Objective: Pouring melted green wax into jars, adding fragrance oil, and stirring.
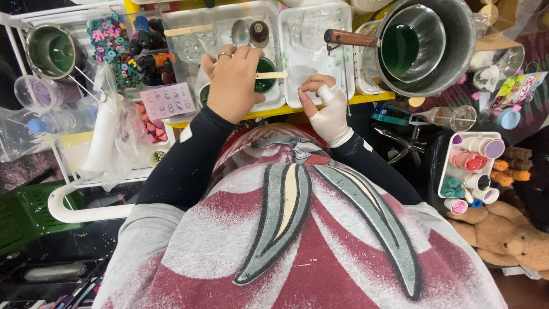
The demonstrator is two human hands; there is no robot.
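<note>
Over the near white tray [274, 103], the left hand [231, 83] grips a cup of green liquid [264, 77] under a stick [271, 75]; the right hand [327, 109] pinches something too small to tell.

Dark navy long sleeves cover both arms, the left hand [231, 86] wears a ring at twelve o'clock, the right hand [330, 112] a white wrap, over a maroon-and-grey printed apron.

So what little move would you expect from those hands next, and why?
Probably centring the wooden stick across the green-filled cup. The left hand grips that cup, the stick already lies over its rim, and the gloved right hand waits beside it on the white tray.
</note>
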